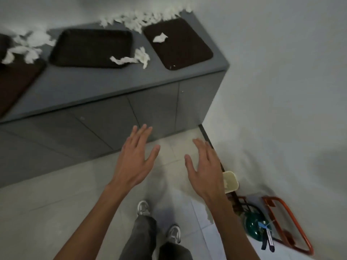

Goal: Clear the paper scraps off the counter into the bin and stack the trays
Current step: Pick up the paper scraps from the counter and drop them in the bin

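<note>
Both hands hang empty above the floor, left hand and right hand with fingers spread. Paper scraps litter the grey worktop among separate dark trays. A cream bin stands on the floor beside the right hand.
</note>
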A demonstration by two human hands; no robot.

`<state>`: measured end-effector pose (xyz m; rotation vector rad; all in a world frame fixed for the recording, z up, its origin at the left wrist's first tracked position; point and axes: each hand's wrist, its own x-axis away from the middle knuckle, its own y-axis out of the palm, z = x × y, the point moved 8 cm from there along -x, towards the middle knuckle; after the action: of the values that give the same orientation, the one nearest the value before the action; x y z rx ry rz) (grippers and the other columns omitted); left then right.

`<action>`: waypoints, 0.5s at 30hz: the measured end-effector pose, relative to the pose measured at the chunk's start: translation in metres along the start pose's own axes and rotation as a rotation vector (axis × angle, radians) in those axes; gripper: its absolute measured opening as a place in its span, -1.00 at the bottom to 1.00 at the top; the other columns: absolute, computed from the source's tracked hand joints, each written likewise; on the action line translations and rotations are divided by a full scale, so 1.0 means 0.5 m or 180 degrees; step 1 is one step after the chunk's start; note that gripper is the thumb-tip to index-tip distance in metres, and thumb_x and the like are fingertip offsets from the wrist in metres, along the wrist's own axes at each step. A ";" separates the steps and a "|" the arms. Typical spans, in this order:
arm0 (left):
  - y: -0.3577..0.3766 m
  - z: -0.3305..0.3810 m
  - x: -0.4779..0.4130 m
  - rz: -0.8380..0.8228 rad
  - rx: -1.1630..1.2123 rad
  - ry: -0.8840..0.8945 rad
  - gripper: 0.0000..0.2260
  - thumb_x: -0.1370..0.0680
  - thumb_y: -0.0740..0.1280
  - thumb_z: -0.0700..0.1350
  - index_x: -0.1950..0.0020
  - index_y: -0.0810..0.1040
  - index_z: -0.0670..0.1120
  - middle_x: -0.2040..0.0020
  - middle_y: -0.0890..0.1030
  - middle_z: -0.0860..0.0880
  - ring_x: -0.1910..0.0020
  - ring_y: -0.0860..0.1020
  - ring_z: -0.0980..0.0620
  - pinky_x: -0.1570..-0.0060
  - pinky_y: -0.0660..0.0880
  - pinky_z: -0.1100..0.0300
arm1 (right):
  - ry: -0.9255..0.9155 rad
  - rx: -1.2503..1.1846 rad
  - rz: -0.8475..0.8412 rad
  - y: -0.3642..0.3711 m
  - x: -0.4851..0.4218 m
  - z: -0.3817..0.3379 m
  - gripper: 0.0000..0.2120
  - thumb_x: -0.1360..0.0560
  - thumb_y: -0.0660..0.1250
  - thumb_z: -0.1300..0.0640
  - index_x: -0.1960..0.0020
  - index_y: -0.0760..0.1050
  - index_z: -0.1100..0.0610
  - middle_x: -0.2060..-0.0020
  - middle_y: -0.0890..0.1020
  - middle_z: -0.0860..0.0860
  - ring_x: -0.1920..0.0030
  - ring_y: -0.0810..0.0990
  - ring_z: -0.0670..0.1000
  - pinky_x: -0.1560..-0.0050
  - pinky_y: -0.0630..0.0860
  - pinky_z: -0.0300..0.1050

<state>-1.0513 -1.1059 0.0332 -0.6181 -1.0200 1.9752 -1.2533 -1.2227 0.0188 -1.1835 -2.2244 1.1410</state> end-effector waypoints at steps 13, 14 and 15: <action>-0.597 -0.544 0.373 0.1291 0.0150 -0.1559 -0.45 -0.67 0.14 0.24 -0.64 0.18 0.13 -0.63 0.26 0.10 -0.64 0.14 0.07 -0.55 0.23 0.01 | -0.1484 -0.0149 -0.0563 0.287 0.040 -0.738 -0.45 -0.70 0.23 -0.17 -0.64 0.24 -0.07 -0.63 0.29 -0.16 -0.67 0.13 -0.07 -0.63 0.19 -0.04; -0.631 -0.597 0.403 0.1329 0.0210 -0.1706 -0.46 -0.67 0.16 0.22 -0.63 0.19 0.14 -0.60 0.30 0.08 -0.60 0.22 0.04 -0.51 0.25 0.07 | -0.1503 -0.0189 -0.0615 0.325 0.043 -0.788 -0.45 -0.70 0.24 -0.16 -0.64 0.24 -0.07 -0.63 0.30 -0.15 -0.67 0.15 -0.07 -0.63 0.20 -0.06; -0.662 -0.649 0.434 0.1354 0.0263 -0.1830 -0.47 -0.67 0.18 0.20 -0.62 0.21 0.14 -0.58 0.34 0.06 -0.55 0.30 0.01 -0.46 0.27 0.12 | -0.1514 -0.0227 -0.0663 0.361 0.046 -0.836 -0.45 -0.69 0.24 -0.16 -0.64 0.25 -0.06 -0.62 0.31 -0.14 -0.66 0.17 -0.06 -0.62 0.21 -0.06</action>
<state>-0.7959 -0.6704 0.1167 -0.2254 -1.2022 2.6471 -0.9084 -0.9446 0.1252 -0.7314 -2.6794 1.3737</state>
